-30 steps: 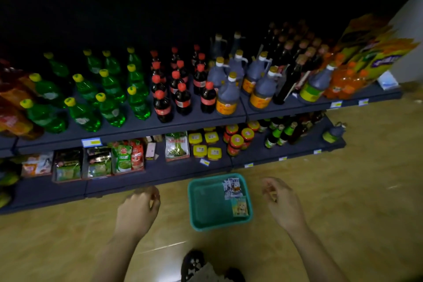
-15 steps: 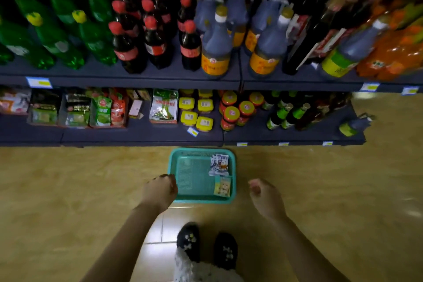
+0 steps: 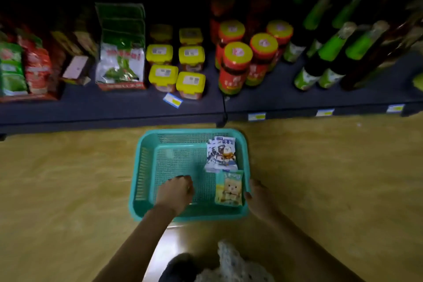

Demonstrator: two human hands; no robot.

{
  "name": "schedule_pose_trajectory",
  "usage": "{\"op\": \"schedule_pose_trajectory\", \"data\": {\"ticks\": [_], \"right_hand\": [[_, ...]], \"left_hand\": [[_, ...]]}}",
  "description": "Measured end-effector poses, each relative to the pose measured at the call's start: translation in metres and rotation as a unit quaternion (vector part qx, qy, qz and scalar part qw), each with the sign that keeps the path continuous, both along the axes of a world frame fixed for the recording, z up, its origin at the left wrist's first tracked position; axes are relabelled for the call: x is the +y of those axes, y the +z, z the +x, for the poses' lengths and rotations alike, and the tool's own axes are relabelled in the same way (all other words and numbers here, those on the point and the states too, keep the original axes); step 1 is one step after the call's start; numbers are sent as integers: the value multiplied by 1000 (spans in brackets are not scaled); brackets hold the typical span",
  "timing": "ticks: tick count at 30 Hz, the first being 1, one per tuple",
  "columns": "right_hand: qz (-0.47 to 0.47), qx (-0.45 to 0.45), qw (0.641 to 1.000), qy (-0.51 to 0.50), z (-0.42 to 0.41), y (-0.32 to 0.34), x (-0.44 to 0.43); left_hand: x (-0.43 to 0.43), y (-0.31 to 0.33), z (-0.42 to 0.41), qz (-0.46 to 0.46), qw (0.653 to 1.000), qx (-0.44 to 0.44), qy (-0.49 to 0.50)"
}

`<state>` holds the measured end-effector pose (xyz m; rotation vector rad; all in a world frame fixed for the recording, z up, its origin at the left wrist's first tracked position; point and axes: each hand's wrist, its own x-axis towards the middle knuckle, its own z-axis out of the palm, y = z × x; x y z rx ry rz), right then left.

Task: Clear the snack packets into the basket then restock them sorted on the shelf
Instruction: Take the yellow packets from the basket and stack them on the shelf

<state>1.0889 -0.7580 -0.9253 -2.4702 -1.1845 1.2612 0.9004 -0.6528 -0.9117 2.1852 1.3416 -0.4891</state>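
Observation:
A teal mesh basket (image 3: 146, 167) sits on the floor in front of the bottom shelf (image 3: 114, 107). A small stack of blue-and-white snack packets (image 3: 221, 153) lies in its right half, with a green packet with a bear picture (image 3: 229, 188) just nearer me. My left hand (image 3: 175, 194) hovers over the basket's near left floor, fingers curled into a loose fist, holding nothing. At the basket's right rim is my right hand (image 3: 258, 199), its thumb beside the green packet; whether it grips anything is unclear.
The bottom shelf carries green and red pouches (image 3: 23, 68), a box of white-green bags (image 3: 120, 62), yellow-lidded tubs (image 3: 177, 64), red jars (image 3: 238, 66) and green-necked bottles (image 3: 329, 59). A loose price tag (image 3: 172, 100) lies on the shelf. My shoes (image 3: 178, 268) are below.
The view has dropped much closer to the floor and basket. My left hand moved forward over the basket's inside, and my right hand came up to its right rim.

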Motion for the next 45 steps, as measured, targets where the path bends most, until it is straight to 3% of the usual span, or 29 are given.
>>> {"op": "schedule_pose_trajectory", "data": {"ticks": [6,11,16,20,23,27,29,32,34,39,45], "right_hand": [[73,-21,994,-85,-24,-129,-5],[137,-62,985,-82,-36,-159,-4],[135,-71,983,-101,-38,-159,-1],[96,-60,988,-104,-30,-149,1],[73,-43,991,-100,-17,-132,0],[110,24,973,-200,4,-110,-12],[136,86,946,-282,14,-106,-18],[154,185,884,-400,22,-108,-25],[170,200,859,-440,25,-109,-28],[210,223,809,-501,24,-106,-24],[200,236,807,-503,22,-110,-20]], "left_hand": [[8,-133,24,-15,999,-29,7],[14,-189,34,-72,988,-100,89],[0,-209,43,-161,914,-233,291],[-18,-209,52,-317,848,-253,342],[-22,-205,63,-329,862,-249,296],[-30,-208,78,-344,848,-258,310],[-35,-213,89,-301,853,-241,351],[-40,-219,101,-205,891,-182,362],[-40,-220,106,-194,895,-169,365],[-41,-213,109,-272,875,-174,361],[-47,-209,111,-257,900,-143,321]]}}
